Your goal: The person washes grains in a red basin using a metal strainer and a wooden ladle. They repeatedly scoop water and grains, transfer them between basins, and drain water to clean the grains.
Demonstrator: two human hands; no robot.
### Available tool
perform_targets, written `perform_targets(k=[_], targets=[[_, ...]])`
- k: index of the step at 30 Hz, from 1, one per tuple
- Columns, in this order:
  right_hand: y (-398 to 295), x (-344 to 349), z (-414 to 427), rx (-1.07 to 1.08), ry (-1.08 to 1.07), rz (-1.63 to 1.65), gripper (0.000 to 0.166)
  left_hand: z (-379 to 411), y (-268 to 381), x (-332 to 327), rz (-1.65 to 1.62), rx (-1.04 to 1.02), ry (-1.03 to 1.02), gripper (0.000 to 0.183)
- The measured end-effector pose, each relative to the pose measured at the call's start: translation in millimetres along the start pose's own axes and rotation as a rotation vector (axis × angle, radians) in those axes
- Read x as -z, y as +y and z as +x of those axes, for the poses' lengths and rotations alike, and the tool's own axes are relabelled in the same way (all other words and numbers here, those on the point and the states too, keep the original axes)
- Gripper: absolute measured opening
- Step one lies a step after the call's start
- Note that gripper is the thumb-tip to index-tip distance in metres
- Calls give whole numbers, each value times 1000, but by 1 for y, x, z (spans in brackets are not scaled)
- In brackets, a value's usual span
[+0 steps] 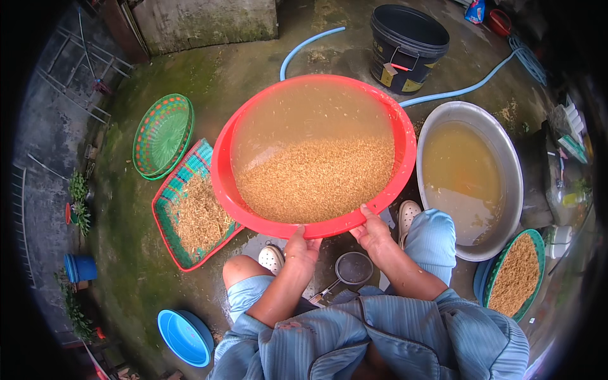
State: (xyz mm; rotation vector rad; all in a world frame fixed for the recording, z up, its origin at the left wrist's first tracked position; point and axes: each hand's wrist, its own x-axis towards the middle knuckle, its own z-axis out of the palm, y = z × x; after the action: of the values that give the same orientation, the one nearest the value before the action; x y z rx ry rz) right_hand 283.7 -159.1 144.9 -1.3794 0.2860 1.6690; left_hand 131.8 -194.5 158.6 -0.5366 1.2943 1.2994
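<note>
A large red plastic basin (382,202) is before me, its near rim gripped by both hands. My left hand (303,249) has its thumb on top of the rim and its fingers underneath. To the right, my right hand (374,232) holds the same rim in a like way. Cloudy water (313,109) fills the far part of the basin, while wet grain (318,183) is heaped along the near side. Bits of husk float on the water. Below the basin, between my feet, lies a wire-mesh strainer (354,268) with a handle.
At right stands a metal tub (517,199) of murky water, beside a green basket of grain (515,275). A flat woven basket (164,228) holding husks and green baskets (164,135) are at left. A black bucket (399,61), a blue hose (463,91) and a blue basin (185,337) surround me.
</note>
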Motion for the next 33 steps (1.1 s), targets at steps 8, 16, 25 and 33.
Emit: perform_targets(k=[8, 16, 25, 33], targets=[[-4, -4, -3, -5, -9, -6, 17, -3, 3, -3, 8, 3, -7, 16], [-7, -4, -1, -23, -34, -1, 15, -4, 5, -6, 12, 10, 10, 16], [-10, -6, -2, -39, -44, 15, 13, -6, 9, -8, 10, 28, -30, 15], [-14, -11, -7, -32, -27, 15, 16, -15, 14, -13, -13, 19, -24, 17]])
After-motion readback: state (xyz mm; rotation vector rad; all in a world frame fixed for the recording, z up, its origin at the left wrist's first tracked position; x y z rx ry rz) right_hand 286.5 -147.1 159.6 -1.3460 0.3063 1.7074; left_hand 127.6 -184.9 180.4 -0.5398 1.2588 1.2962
